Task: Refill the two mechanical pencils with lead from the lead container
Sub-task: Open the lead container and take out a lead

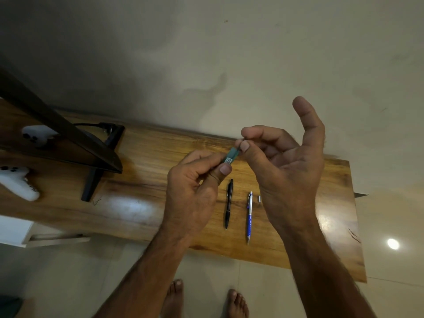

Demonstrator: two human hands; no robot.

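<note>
While your left hand (192,187) grips the lead container (230,157) mid-frame and your right hand (282,161) pinches 1 lead (238,148), pull straight, gently.

On wooden table (160,203): 2 mechanical pencils, black pencil (228,203) and blue pencil (249,216); 1 small metal cap (259,199); 1 white controller (19,183). Above table: 1 green lead container (230,157).
</note>
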